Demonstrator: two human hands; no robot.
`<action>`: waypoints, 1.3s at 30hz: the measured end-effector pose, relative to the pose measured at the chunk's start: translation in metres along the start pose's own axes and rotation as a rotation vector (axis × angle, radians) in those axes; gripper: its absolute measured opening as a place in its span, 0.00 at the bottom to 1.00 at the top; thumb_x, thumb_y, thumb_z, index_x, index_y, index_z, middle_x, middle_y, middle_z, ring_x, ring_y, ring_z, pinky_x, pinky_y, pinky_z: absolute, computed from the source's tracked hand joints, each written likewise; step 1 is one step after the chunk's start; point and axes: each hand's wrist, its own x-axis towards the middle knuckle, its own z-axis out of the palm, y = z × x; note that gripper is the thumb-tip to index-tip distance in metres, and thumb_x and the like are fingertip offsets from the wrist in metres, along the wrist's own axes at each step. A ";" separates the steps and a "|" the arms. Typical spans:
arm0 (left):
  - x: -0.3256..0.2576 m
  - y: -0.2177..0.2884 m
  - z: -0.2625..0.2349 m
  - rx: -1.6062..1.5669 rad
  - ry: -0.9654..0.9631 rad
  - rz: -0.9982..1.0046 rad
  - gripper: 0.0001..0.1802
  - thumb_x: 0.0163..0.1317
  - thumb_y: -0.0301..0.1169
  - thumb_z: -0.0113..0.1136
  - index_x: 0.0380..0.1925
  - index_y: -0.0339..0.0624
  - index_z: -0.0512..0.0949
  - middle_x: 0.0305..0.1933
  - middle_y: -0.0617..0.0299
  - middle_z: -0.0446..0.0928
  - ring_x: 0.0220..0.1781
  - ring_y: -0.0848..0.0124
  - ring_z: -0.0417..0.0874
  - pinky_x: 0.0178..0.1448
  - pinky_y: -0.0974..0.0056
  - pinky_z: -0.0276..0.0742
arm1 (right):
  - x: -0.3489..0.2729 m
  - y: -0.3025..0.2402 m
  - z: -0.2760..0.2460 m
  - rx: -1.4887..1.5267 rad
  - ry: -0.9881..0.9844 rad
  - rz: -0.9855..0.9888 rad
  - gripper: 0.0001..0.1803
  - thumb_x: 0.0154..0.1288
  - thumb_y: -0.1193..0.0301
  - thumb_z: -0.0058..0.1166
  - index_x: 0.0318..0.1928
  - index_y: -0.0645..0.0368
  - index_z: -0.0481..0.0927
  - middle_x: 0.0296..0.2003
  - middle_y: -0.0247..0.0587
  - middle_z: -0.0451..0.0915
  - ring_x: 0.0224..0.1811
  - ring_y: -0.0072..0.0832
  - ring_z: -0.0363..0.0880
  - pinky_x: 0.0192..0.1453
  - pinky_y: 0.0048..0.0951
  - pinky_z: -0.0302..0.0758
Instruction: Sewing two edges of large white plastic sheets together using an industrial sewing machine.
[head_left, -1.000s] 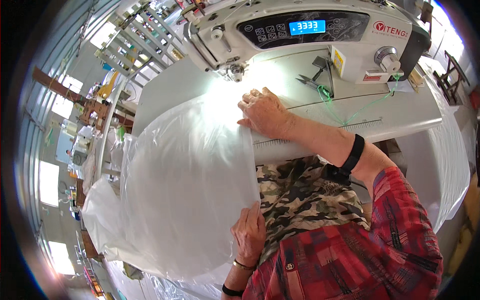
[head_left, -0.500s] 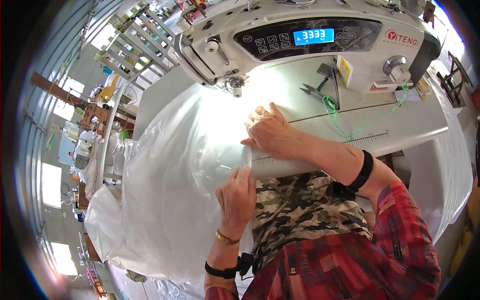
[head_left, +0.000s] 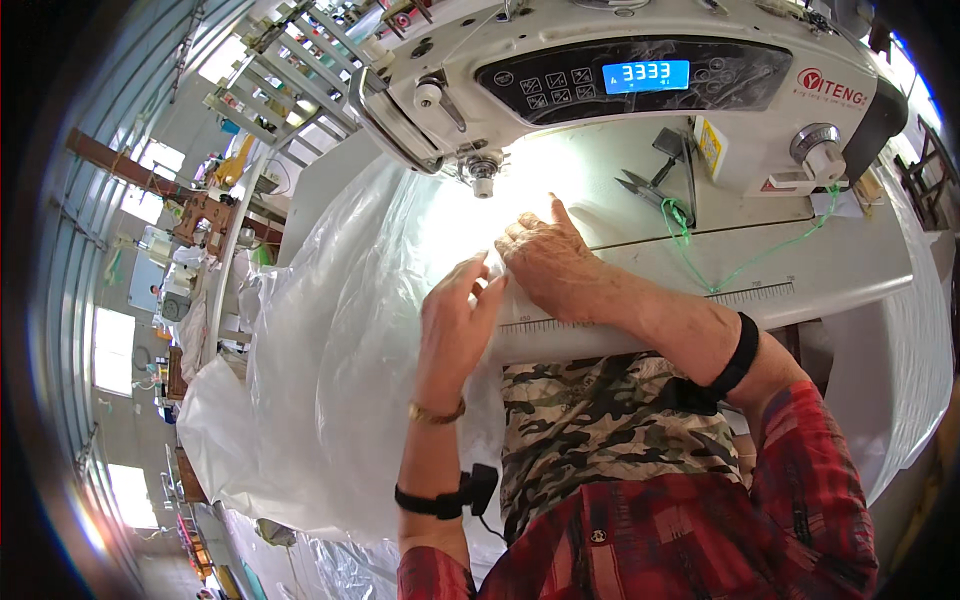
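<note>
A large sheet of thin, whitish see-through plastic [head_left: 340,330] drapes over the left side of the sewing table and down toward my lap. Its right edge is pinched between the fingers of my left hand [head_left: 457,315]. Right beside it, my right hand [head_left: 548,262] lies with bent fingers on the same edge, its thumb sticking up; its fingertips press close to the left hand's. Just beyond both hands hangs the needle end of a white sewing machine [head_left: 483,180], where a bright lamp washes out the detail.
Thread snips [head_left: 645,187] lie under the machine arm beside a dark metal stand. Green cord [head_left: 740,272] loops across the table [head_left: 850,250], whose front edge carries a printed ruler scale. Over at the left are racks [head_left: 290,80] and another brown sewing machine [head_left: 200,215].
My left hand has moved up and away from my body, pulling in next to the right hand with the plastic edge. My right hand has shifted slightly to the right.
</note>
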 end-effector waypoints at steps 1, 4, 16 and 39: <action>-0.012 -0.002 -0.006 -0.041 0.103 0.108 0.17 0.65 0.31 0.57 0.51 0.34 0.78 0.47 0.48 0.81 0.50 0.53 0.81 0.53 0.52 0.75 | -0.001 0.003 0.001 -0.004 0.000 0.005 0.20 0.54 0.76 0.56 0.50 0.67 0.75 0.49 0.52 0.75 0.63 0.44 0.70 0.72 0.65 0.52; -0.037 -0.030 -0.028 0.149 0.224 0.093 0.23 0.69 0.37 0.55 0.57 0.33 0.75 0.56 0.47 0.79 0.59 0.53 0.78 0.62 0.53 0.72 | 0.000 0.001 0.007 -0.054 0.024 -0.006 0.22 0.56 0.76 0.55 0.53 0.66 0.74 0.51 0.52 0.75 0.63 0.43 0.70 0.72 0.64 0.54; -0.054 -0.160 -0.036 0.187 0.289 0.020 0.29 0.70 0.43 0.54 0.65 0.34 0.69 0.70 0.47 0.67 0.75 0.54 0.63 0.76 0.55 0.58 | -0.057 -0.049 0.028 0.418 0.524 -0.039 0.19 0.63 0.76 0.53 0.55 0.62 0.75 0.46 0.52 0.80 0.48 0.48 0.78 0.55 0.50 0.74; -0.054 -0.161 -0.031 0.227 0.242 0.016 0.34 0.73 0.49 0.48 0.67 0.34 0.66 0.73 0.50 0.63 0.78 0.56 0.56 0.79 0.55 0.51 | -0.047 -0.166 0.063 0.073 0.111 -0.317 0.08 0.50 0.74 0.56 0.33 0.63 0.81 0.29 0.51 0.80 0.35 0.44 0.82 0.38 0.43 0.78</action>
